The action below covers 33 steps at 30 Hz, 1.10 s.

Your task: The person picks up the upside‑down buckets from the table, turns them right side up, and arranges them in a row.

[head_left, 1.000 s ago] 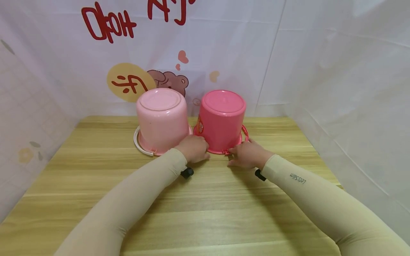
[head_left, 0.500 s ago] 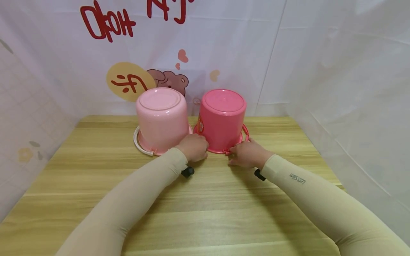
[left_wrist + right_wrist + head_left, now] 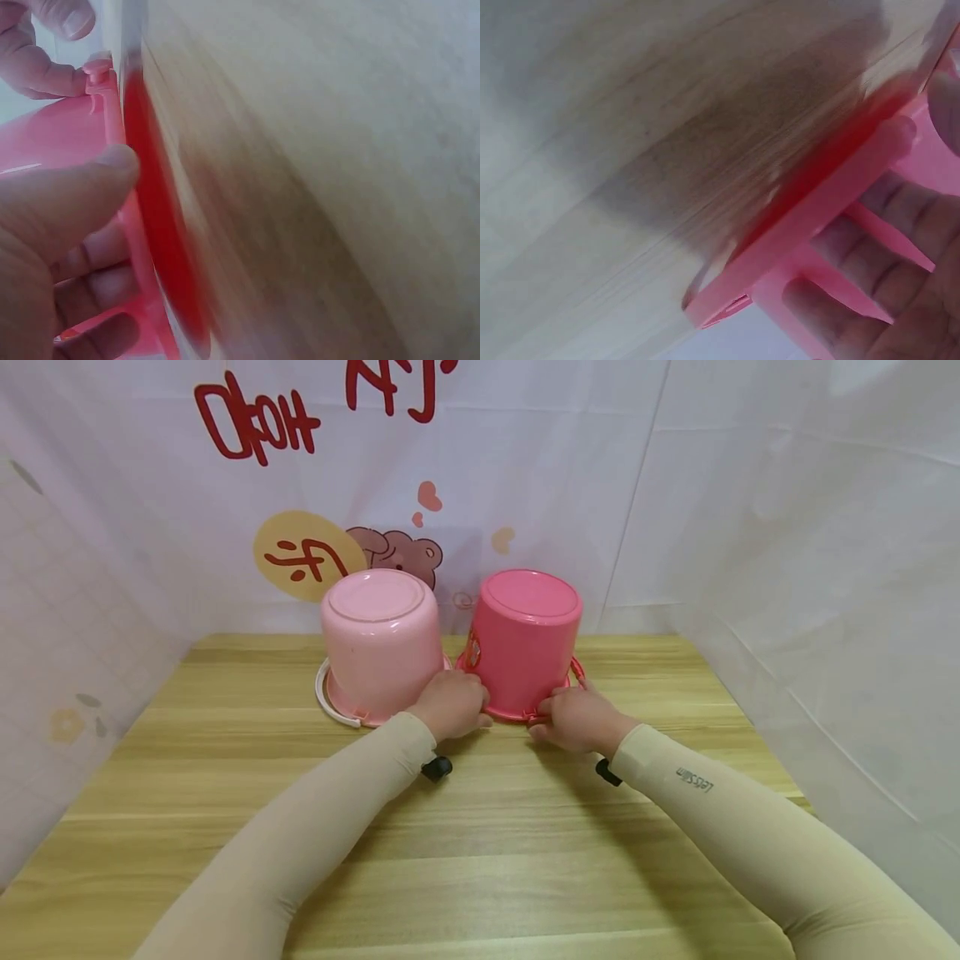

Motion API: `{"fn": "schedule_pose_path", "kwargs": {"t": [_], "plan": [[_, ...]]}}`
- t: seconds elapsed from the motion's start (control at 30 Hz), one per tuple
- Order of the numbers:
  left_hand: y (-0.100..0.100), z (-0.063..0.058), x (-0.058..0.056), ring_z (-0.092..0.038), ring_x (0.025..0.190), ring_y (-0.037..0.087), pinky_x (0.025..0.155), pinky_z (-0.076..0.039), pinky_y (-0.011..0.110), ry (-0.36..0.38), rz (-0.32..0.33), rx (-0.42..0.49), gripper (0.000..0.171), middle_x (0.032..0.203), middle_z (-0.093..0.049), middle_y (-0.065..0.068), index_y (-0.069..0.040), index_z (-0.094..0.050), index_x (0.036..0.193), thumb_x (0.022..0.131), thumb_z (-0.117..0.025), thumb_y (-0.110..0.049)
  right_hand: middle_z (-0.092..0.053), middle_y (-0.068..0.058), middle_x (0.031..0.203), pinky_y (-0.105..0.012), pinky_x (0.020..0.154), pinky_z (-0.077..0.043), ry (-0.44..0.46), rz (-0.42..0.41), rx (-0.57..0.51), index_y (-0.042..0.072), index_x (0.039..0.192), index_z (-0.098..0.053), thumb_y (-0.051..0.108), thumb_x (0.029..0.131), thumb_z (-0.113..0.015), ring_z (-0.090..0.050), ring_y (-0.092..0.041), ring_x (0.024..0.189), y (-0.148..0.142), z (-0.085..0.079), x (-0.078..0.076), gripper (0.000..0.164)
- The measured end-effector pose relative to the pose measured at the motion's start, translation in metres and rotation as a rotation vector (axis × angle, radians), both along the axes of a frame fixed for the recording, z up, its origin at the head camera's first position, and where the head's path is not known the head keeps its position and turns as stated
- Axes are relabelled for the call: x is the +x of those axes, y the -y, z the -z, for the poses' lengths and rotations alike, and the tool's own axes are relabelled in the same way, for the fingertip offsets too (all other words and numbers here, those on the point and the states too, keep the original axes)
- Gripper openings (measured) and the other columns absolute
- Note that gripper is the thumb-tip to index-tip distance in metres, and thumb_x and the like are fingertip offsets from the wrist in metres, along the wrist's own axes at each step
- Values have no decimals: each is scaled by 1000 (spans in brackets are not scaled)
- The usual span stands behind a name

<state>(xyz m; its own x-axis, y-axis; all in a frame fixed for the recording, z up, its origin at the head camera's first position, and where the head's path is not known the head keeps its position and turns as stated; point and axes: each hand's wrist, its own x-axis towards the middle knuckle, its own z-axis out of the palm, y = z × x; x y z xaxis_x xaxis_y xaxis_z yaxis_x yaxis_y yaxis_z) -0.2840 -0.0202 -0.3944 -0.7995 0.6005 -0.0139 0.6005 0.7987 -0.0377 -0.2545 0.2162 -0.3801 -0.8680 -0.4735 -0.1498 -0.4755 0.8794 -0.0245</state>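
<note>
A dark pink bucket (image 3: 529, 652) stands upside down on the table, leaning slightly to the right, a round sticker on its left side. My left hand (image 3: 454, 702) grips its rim at the front left; in the left wrist view the thumb (image 3: 90, 191) lies over the rim and the fingers bend against the wall. At the front right my right hand (image 3: 577, 718) holds the rim beside the pink handle (image 3: 577, 670), its fingers (image 3: 866, 259) along the wall in the right wrist view. A red strip shows between rim and tabletop in both wrist views.
Left of it, close by, a light pink bucket (image 3: 382, 643) also stands upside down, its white handle (image 3: 322, 697) lying around the left side. Both buckets are near the back of the wooden table (image 3: 480, 860). A printed white curtain (image 3: 525, 460) hangs behind.
The dark pink bucket's base has shifted a little to the right, leaning more. Both hands stay at its rim, and the light pink bucket has not moved.
</note>
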Motion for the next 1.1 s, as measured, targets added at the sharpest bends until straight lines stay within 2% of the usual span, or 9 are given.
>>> {"fn": "schedule_pose_path", "kwargs": {"t": [0.23,0.43,0.6,0.87,1.1], "plan": [[0,4,-2,-67,93,26,88,-54,44,-45,-53,131,30,94,-71,-1,-20,-74,87,92,-79,-48,-70,1,85,-70,120,-32,-143,-28,-78,23,81,-71,38,100,-72,-71,-29,97,-3,6,-3,24],[2,4,-2,-66,94,24,90,-52,43,-68,-60,180,25,93,-69,-2,-20,-74,91,96,-77,-44,-74,1,86,-68,122,-31,-190,-14,-110,23,85,-76,37,99,-74,-73,-28,101,-3,8,-1,20],[5,3,-4,-64,93,22,92,-51,42,-98,-54,243,25,91,-66,-3,-20,-72,90,96,-76,-44,-77,-2,91,-66,120,-34,-212,8,-125,18,88,-77,36,100,-72,-71,-32,106,-1,2,2,22],[11,-7,-4,-58,86,19,83,-50,35,-109,-44,393,26,91,-62,-2,-18,-67,91,98,-74,-41,-72,-4,88,-61,117,-38,-271,41,-205,11,93,-75,32,102,-70,-69,-32,102,-1,-12,5,23],[13,-16,-2,-59,87,19,82,-52,33,-148,-21,478,24,94,-65,-1,-16,-68,96,100,-72,-40,-65,-4,80,-54,108,-43,-340,34,-285,10,85,-65,33,100,-71,-63,-29,86,-2,-18,8,28]]}}
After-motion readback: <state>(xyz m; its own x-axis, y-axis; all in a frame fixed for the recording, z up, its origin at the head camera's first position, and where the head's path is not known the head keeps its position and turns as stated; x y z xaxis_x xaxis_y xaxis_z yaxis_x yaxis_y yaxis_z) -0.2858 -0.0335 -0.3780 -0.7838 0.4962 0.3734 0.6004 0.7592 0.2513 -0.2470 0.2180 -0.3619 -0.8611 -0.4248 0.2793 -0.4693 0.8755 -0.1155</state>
